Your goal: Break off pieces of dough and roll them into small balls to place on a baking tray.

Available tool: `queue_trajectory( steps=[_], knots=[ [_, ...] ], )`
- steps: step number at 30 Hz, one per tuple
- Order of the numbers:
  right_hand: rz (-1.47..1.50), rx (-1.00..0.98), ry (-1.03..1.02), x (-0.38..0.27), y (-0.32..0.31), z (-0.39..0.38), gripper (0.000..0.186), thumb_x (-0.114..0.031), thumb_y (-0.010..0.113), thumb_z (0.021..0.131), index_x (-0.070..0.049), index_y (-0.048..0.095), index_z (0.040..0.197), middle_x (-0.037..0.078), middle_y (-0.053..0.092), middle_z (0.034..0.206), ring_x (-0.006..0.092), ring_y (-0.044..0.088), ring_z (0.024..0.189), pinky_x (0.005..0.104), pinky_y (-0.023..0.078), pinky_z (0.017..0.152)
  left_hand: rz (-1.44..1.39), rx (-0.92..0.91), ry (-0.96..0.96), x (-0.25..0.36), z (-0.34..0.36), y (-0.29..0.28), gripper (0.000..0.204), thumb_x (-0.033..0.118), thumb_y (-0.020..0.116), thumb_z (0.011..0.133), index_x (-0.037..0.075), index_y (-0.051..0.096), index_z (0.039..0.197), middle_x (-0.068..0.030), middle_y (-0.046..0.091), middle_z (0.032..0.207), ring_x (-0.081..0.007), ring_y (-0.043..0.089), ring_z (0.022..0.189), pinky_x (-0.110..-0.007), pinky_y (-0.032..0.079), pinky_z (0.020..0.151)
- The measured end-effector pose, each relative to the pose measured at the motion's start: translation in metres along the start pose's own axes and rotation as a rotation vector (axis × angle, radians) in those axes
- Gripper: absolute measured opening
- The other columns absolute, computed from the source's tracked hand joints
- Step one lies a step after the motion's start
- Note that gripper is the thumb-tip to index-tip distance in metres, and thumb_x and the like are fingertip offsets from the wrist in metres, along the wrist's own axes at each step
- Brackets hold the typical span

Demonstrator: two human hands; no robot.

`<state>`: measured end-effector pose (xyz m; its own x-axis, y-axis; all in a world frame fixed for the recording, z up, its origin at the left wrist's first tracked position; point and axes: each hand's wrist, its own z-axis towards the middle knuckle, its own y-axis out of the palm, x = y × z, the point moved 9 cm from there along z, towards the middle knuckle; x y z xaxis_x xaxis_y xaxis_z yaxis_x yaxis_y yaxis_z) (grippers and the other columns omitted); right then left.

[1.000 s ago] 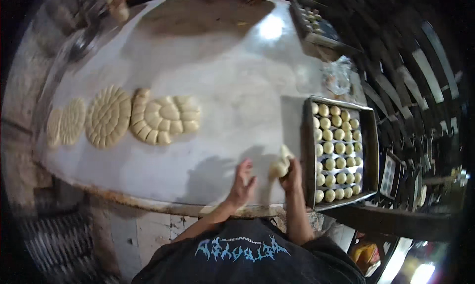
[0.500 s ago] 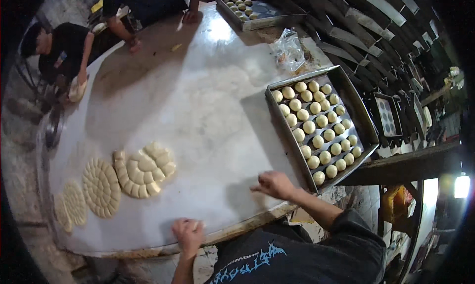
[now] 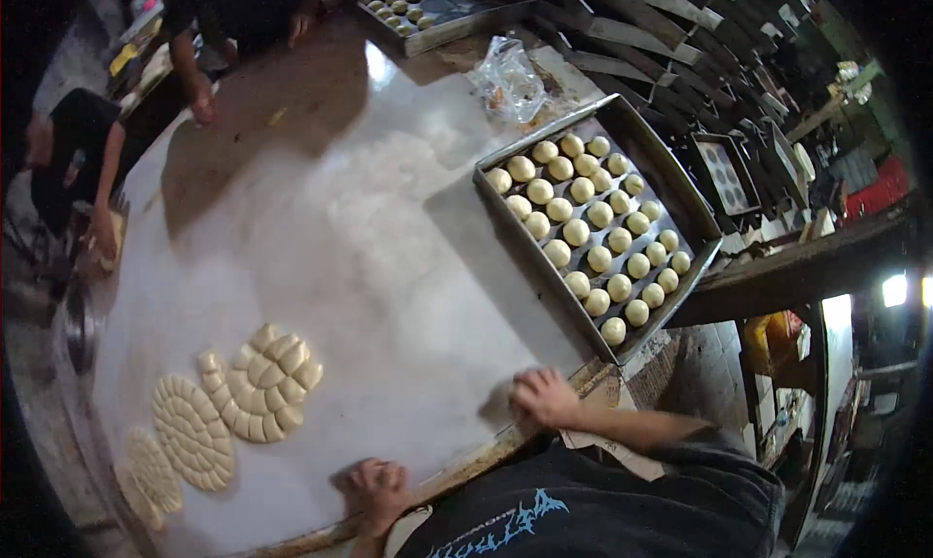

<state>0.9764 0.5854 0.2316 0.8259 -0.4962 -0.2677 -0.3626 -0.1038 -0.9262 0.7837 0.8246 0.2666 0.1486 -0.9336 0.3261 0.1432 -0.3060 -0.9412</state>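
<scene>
Dough balls (image 3: 619, 239): sit in loose rows inside deep metal tray (image 3: 647, 143), on tabletop (image 3: 369, 286), ahead and to the right. Pale, round and smooth, with bare strips of tray floor between rows. Tray alignment: angled, along right side of tabletop.

Right hand (image 3: 544, 397): rests palm down at near edge of tabletop, near closest corner of tray, apart from tray wall. Grip: narrow, with fingers bent and close together. Underside hidden; cannot tell contents, if any.

Left hand (image 3: 380, 488): rests at near edge of tabletop, well apart from right hand. Grip: fingers loosely curled downward. Palm hidden; cannot tell contents, if any.

Segmented dough pieces (image 3: 262, 388): lie flat on tabletop, left of left hand, in a line toward left rim. Closest piece: thick segments, irregular outline. Second piece (image 3: 194, 432): oval, finer segments. Beyond: smaller pieces, partly overlapping in view.

Farther out: clear plastic bag (image 3: 512, 80) beyond tray; second metal tray (image 3: 471, 31) at far edge, with more balls at left end. Upper left: co-worker's hand (image 3: 202, 104) at tabletop edge. Far left: another co-worker's hand (image 3: 101, 234) at pale item, kind unclear. Right of tabletop: tray with round cups (image 3: 723, 175) and dark beam (image 3: 797, 263).
</scene>
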Motion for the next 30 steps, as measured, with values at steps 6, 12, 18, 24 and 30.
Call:
queue_trajectory(
  steps=[6,12,18,24,30],
  knots=[
    [0.276,0.448,0.132,-0.036,-0.062,0.135,0.031,-0.033,0.054,0.085,-0.007,0.057,0.102,0.016,0.053,0.106,0.0321,0.047,0.105,0.0439,0.036,0.093,-0.073,0.242,-0.157,-0.009,0.12,-0.018,0.017,0.017,0.064,0.071,0.006,0.055,0.082,-0.0143,0.051,0.095,-0.0337,0.045,0.089,-0.047,0.035,0.079],
    [0.121,0.19,-0.219,-0.056,-0.005,0.029,0.037,-0.021,0.051,0.082,-0.015,0.052,0.119,0.011,0.049,0.12,0.0302,0.043,0.118,0.0445,0.039,0.097,-0.19,0.052,0.057,0.029,0.044,0.013,0.015,0.014,0.064,0.069,0.005,0.055,0.076,-0.0142,0.052,0.091,-0.0356,0.046,0.091,-0.049,0.035,0.083],
    [0.435,0.41,0.066,-0.001,-0.093,0.13,0.024,-0.017,0.054,0.08,-0.012,0.057,0.104,0.012,0.053,0.109,0.0329,0.045,0.113,0.0429,0.039,0.093,-0.139,0.301,-0.197,-0.026,0.147,-0.02,0.014,0.013,0.066,0.07,0.006,0.056,0.076,-0.0118,0.053,0.088,-0.0341,0.048,0.087,-0.047,0.036,0.082],
    [0.223,0.487,-0.227,-0.053,-0.009,0.048,0.03,-0.019,0.054,0.076,-0.014,0.061,0.106,0.007,0.053,0.118,0.0261,0.046,0.117,0.0374,0.041,0.1,-0.016,0.077,-0.049,0.036,0.087,-0.02,0.012,0.013,0.067,0.073,0.01,0.059,0.081,-0.0074,0.057,0.098,-0.0299,0.052,0.095,-0.046,0.037,0.087],
    [0.332,0.697,0.086,0.028,-0.097,0.106,0.021,-0.026,0.063,0.079,-0.01,0.057,0.092,0.013,0.053,0.099,0.0326,0.05,0.099,0.0439,0.041,0.087,-0.029,0.289,-0.125,-0.007,0.155,-0.032,0.013,0.012,0.068,0.072,0.008,0.056,0.075,-0.0077,0.056,0.086,-0.0307,0.052,0.081,-0.044,0.037,0.079]
  ],
)
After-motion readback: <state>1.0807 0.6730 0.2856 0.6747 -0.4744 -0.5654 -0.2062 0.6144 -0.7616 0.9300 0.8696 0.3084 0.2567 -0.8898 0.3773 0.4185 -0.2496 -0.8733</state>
